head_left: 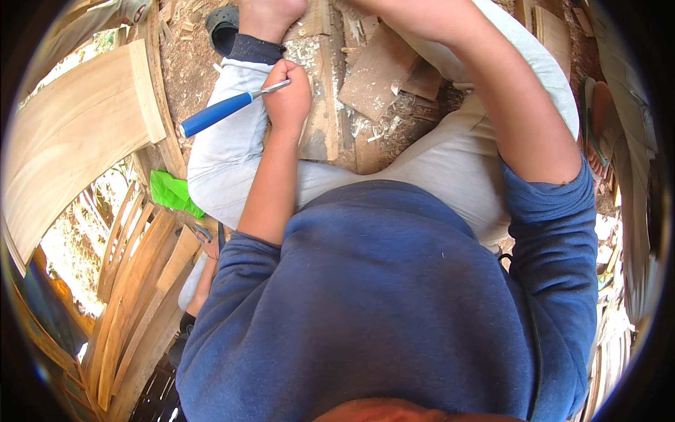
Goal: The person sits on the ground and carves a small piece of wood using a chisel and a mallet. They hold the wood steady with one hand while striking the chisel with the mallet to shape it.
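My left hand is closed in a fist beside my left shin. A chisel with a blue handle is gripped in it by the metal shaft, the handle pointing out to the left across the light trouser leg. Its tip end lies against my fingers. My right forearm reaches up and leftward over my right leg, and the hand itself lies beyond the top edge. Below the left hand runs a wooden board sprinkled with pale shavings.
Flat wood pieces lie between my legs among shavings. A dark clog is near my bare foot. At left are a large curved panel, a green cloth and stacked wooden strips. Another person's sandalled foot is at right.
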Motion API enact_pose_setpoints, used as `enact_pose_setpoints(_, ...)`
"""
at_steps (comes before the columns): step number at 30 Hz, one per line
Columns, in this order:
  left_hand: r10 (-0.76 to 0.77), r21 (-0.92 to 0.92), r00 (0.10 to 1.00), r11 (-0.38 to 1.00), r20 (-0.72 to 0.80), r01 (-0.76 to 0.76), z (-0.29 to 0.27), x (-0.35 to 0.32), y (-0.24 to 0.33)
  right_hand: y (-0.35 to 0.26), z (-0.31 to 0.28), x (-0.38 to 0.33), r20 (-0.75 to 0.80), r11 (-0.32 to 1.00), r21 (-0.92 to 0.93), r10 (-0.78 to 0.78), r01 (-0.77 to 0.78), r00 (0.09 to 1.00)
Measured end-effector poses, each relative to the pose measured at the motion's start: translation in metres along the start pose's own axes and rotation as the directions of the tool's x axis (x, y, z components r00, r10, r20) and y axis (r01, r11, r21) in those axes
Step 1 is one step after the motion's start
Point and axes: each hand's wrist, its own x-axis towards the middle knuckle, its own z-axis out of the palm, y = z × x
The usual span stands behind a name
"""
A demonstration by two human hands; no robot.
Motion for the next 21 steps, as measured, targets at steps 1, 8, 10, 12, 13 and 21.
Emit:
enact_pose_setpoints(1,-0.016,-0.017,1.000,1.000,0.005,0.016,-0.001,0.000,-0.003,-0.005,-0.002,0.001,0.035,0.959,-0.281,-0.040,0.048,0.999)
enact_pose_setpoints(8,-0.046,0.049,0.996,0.998,0.072,0.042,-0.008,0.001,-0.006,-0.067,0.033,0.040,0.487,0.790,-0.413,-0.229,0.453,0.843)
enact_pose_setpoints(10,-0.046,-0.001,0.996,0.999,0.072,0.046,-0.005,0.000,-0.002,-0.078,0.057,0.056,0.564,0.727,-0.393,-0.293,0.563,0.772)
enact_pose_setpoints(12,0.248,0.095,0.969,0.964,0.020,-0.249,-0.005,-0.002,0.002,-0.091,0.058,0.047,0.625,0.700,-0.398,-0.267,0.593,0.734)
enact_pose_setpoints(13,0.339,0.251,0.939,0.906,0.048,-0.340,-0.002,-0.003,-0.005,-0.099,0.055,0.038,0.643,0.707,-0.425,-0.204,0.566,0.738)
enact_pose_setpoints(21,0.085,-0.003,0.996,0.996,0.002,-0.085,-0.003,0.001,-0.004,-0.052,0.064,0.037,0.581,0.762,-0.379,-0.246,0.525,0.776)
